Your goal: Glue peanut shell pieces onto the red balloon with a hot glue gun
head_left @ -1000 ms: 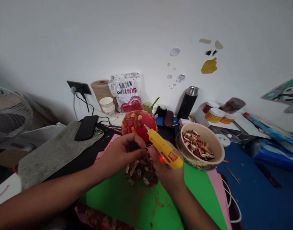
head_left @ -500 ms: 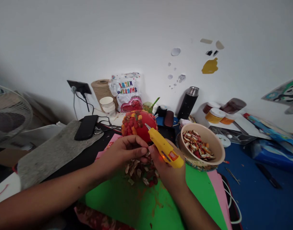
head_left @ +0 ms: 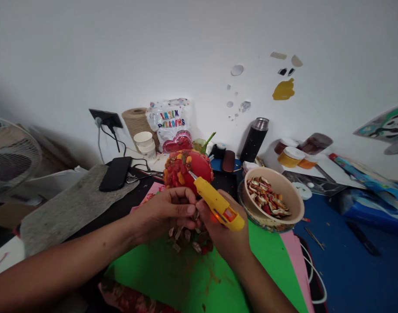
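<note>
My right hand (head_left: 223, 230) is wrapped round a yellow hot glue gun (head_left: 215, 200) with a small red light on its side; its metal nozzle points up and left. My left hand (head_left: 174, 211), fingers bent, pinches a small brownish shell piece (head_left: 196, 214) against my right fingertips. Just behind the hands sits a red ball-like form (head_left: 200, 166), probably a balloon, partly covered with red, orange and brown pieces. Below my fingers lies a pile of shell-like pieces (head_left: 187, 235), partly hidden, on a green sheet (head_left: 173, 274).
To the right, a beige bowl (head_left: 298, 211) holds many similar pieces. Behind stand a black flask (head_left: 253, 141), paint jars (head_left: 290, 157), paper cups (head_left: 144, 141), twine (head_left: 136, 121) and a balloon bag (head_left: 171, 117). A phone (head_left: 115, 174) and scissors (head_left: 132, 179) lie left.
The glue gun has tilted and shifted slightly left, its nozzle now in front of the covered part of the red form. My two hands remain close together, and the view has shifted slightly.
</note>
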Demonstrator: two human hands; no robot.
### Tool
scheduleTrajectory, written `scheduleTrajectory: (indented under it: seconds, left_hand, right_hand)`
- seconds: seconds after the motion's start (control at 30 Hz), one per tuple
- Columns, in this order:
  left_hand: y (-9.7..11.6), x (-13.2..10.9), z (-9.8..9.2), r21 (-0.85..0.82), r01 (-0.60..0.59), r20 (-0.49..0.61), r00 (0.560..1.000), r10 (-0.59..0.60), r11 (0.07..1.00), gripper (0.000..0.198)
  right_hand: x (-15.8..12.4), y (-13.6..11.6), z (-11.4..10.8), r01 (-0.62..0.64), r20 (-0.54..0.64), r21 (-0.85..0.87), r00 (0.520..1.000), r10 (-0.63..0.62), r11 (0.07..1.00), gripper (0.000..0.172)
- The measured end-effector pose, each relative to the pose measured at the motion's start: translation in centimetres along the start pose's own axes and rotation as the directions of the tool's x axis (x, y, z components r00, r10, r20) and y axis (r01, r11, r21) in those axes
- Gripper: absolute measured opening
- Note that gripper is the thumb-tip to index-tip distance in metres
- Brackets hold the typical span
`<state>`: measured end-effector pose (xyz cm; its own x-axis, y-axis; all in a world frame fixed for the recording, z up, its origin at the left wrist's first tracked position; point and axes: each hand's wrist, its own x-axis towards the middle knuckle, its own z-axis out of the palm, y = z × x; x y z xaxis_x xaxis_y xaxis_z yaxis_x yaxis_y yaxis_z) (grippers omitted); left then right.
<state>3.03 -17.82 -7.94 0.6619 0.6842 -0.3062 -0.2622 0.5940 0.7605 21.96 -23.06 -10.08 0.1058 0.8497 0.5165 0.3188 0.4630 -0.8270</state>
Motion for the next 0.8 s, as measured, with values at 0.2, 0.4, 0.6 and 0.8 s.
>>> scheduleTrajectory:
  seconds: [0.2,0.4,0.6,0.8]
  left_hand:
    - [0.7,-0.2,0.5,-0.006,-0.076,-0.039,0.996,0.076,0.997,0.047]
    - [2.5,-0.3,-0.5,-0.004,-0.247,-0.194,0.951,0.242,0.969,0.051]
    - [3.1,0.0,-1.2,0.053,-0.42,-0.21,0.882,0.421,0.906,0.045]
    - [2.9,0.2,-1.4,0.149,-0.475,-0.193,0.846,0.497,0.867,0.04]
  right_hand:
    - [-0.3,0.8,0.2,-0.135,-0.112,0.195,0.981,0.159,0.971,0.032]
    - [-0.9,0.4,-0.2,-0.357,-0.14,0.341,0.895,0.423,0.87,0.061]
    - [-1.3,-0.7,-0.2,-0.411,-0.029,0.362,0.892,0.451,0.836,0.073]
    - [-1.4,-0.8,-0.1,-0.446,0.031,0.356,0.884,0.466,0.821,0.075]
